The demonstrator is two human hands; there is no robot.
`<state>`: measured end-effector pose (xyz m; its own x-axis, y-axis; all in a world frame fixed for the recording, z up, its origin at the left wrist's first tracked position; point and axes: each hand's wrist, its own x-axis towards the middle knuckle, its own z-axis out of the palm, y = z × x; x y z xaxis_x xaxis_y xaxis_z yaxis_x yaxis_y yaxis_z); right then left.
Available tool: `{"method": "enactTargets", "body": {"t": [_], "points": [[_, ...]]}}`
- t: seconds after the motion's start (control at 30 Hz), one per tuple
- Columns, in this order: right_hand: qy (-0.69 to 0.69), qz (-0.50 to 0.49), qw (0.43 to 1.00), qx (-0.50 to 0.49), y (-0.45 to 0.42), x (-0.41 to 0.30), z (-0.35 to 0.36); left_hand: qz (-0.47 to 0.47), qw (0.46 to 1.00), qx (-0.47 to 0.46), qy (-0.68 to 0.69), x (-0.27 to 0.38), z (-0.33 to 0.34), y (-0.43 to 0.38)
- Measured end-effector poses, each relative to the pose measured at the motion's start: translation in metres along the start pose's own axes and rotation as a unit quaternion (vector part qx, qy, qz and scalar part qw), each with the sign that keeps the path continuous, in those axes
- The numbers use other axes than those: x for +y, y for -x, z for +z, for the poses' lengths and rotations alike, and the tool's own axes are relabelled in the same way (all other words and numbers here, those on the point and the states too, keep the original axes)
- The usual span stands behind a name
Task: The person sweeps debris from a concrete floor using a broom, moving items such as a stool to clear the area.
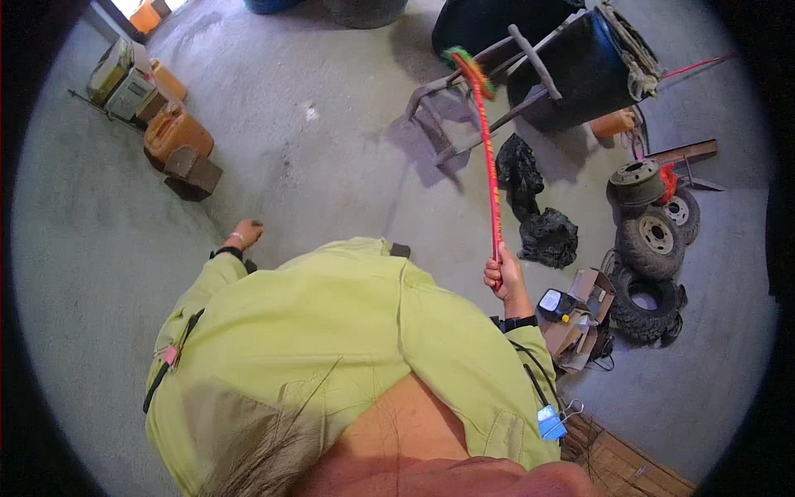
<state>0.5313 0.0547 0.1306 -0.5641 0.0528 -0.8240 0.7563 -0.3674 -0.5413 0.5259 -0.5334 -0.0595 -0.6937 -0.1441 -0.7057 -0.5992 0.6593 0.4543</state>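
Observation:
My right hand (506, 273) is closed around the lower end of a broom's red handle (488, 155). The handle rises away from me and carries gold-coloured markings. At its far end is a broom head (470, 71) with green and orange bristles, overlapping a wooden stool or frame (456, 149) lying tipped on the floor. Off to my left side, my left hand (249, 232) hangs over bare concrete, touching nothing that I can see. Its fingers look loosely curled but are too small to make out.
Black plastic bags (546, 236) lie right of the handle. Beyond stands a dark barrel (571, 68). Tyres and wheels (652, 239) are piled at the right, beside an open cardboard box (574, 335) and a black bottle (556, 304). Orange jerrycans (180, 133) and boxes (127, 87) line the left.

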Motion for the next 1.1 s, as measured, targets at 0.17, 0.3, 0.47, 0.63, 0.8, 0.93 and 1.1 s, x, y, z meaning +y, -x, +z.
{"method": "enactTargets", "body": {"t": [0.17, 0.3, 0.47, 0.63, 0.8, 0.93, 1.1], "points": [[-0.032, 0.147, 0.988, -0.043, -0.002, 0.040, -0.014, 0.029, 0.999, 0.002, 0.033, 0.018, 0.007, -0.017], [-0.088, 0.150, 0.971, -0.162, 0.011, 0.038, 0.019, 0.046, 0.998, 0.003, 0.047, 0.019, 0.007, -0.017], [-0.026, 0.068, 0.986, -0.147, 0.035, 0.023, 0.026, 0.049, 0.999, 0.010, 0.019, 0.009, -0.001, -0.020], [0.044, 0.062, 0.997, -0.024, 0.085, 0.012, -0.006, 0.046, 0.998, 0.024, 0.046, 0.002, -0.001, -0.006], [0.047, 0.148, 0.988, -0.002, 0.044, 0.029, -0.028, -0.012, 0.998, 0.010, 0.067, -0.035, 0.011, 0.008], [-0.022, 0.146, 0.985, -0.084, -0.022, 0.008, 0.000, -0.080, 0.996, -0.031, 0.037, -0.027, 0.021, 0.020], [0.073, 0.054, 0.977, -0.194, -0.015, -0.002, 0.041, -0.001, 0.998, 0.045, -0.042, -0.074, -0.012, -0.008]]}}
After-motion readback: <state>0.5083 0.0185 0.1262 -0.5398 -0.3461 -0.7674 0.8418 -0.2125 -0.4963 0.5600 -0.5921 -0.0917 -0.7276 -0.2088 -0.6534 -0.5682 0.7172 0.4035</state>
